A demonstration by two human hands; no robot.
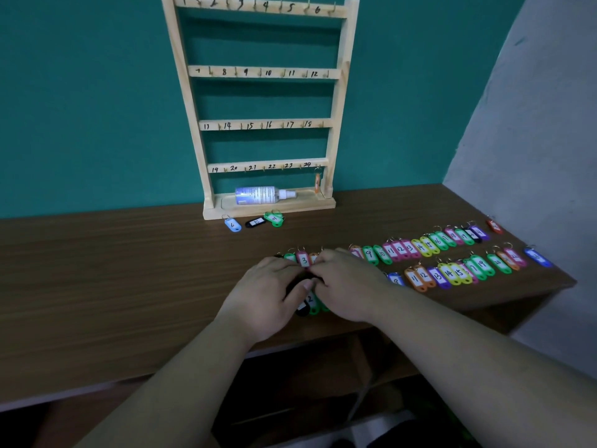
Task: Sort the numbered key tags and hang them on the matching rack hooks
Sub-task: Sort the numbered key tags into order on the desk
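Black oblong plastic key tag (302, 310), lying lengthwise front-to-back, is pinched by the left hand (265, 295); the right hand (350, 286) is curled, its grip hidden.

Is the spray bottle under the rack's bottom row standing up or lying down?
Lying down: the spray bottle rests on its side in the rack's base, nozzle pointing right.

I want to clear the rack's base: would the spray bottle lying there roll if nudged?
The spray bottle lies on its side and looks round, so a nudge would probably roll it, though the raised rim of the rack base may stop it. It seems clear plastic, so likely light and not fragile.
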